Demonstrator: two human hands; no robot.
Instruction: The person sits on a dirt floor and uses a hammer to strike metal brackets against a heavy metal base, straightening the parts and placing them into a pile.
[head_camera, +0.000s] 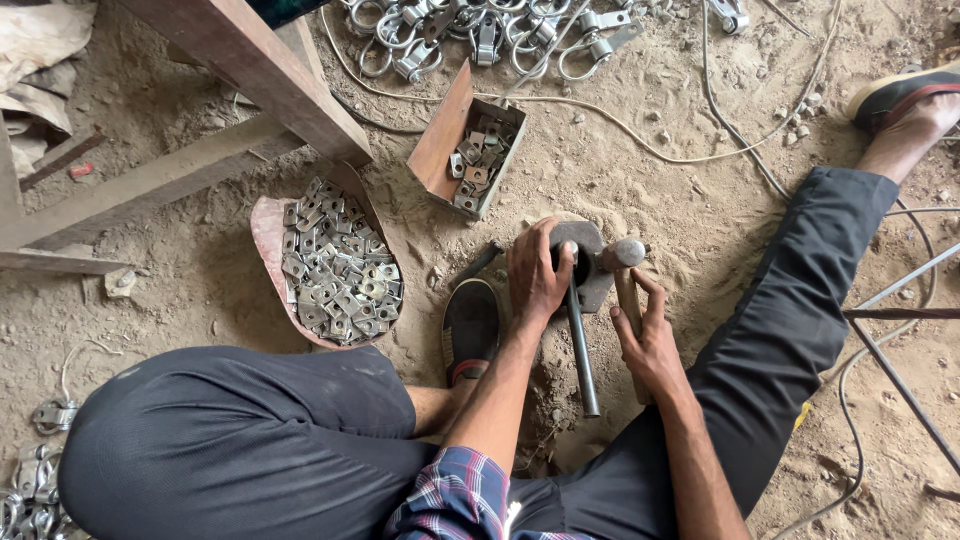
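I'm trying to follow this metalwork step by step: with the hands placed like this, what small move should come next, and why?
Probably a short hammer tap. The right hand grips the wooden-handled hammer, whose metal head sits level with the dark round steel block on the sandy ground. The left hand presses on that block above the dark steel rod, apparently steadying a piece; the piece itself is hidden under the fingers.

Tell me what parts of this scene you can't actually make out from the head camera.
- Whatever sits on the round grey metal block: hidden under the left hand.
- Wooden hammer handle: its lower end is covered by the right hand.
- Pile of steel clamps: cut off by the top edge.
- Small metal plates in the open rusty box: too small to tell their details.
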